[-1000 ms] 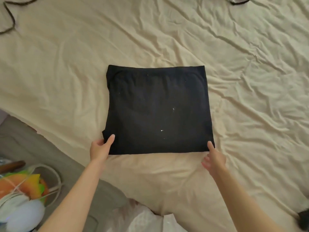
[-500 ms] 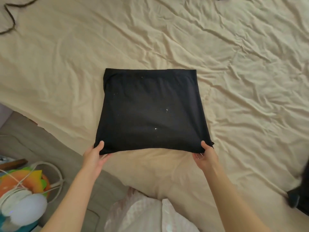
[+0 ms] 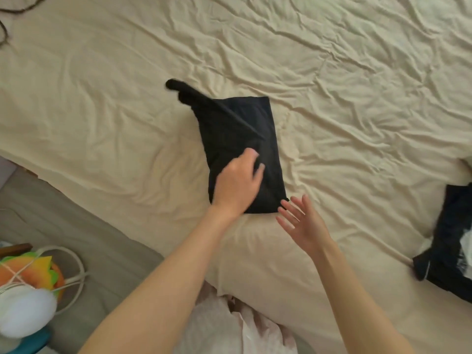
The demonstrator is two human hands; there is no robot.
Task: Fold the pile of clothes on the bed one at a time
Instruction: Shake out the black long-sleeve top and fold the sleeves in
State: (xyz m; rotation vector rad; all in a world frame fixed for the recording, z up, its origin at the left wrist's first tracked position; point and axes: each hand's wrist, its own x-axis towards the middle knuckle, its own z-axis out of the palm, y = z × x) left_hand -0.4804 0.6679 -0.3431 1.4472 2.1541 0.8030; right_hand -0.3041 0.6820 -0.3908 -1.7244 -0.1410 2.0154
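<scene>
A black garment (image 3: 240,139) lies folded into a narrow strip in the middle of the bed (image 3: 357,98), one dark corner trailing off to the far left. The left hand (image 3: 238,183) rests on its near end, fingers curled into the cloth. The right hand (image 3: 302,222) hovers just beside the near right corner, fingers spread. More dark clothes (image 3: 452,241) sit at the right edge.

cord: dark cord (image 3: 15,11) at the upper left of the frame
floor: grey (image 3: 97,241), lower left
toy: orange-and-green toy (image 3: 30,272) and white cable (image 3: 76,277), lower left
</scene>
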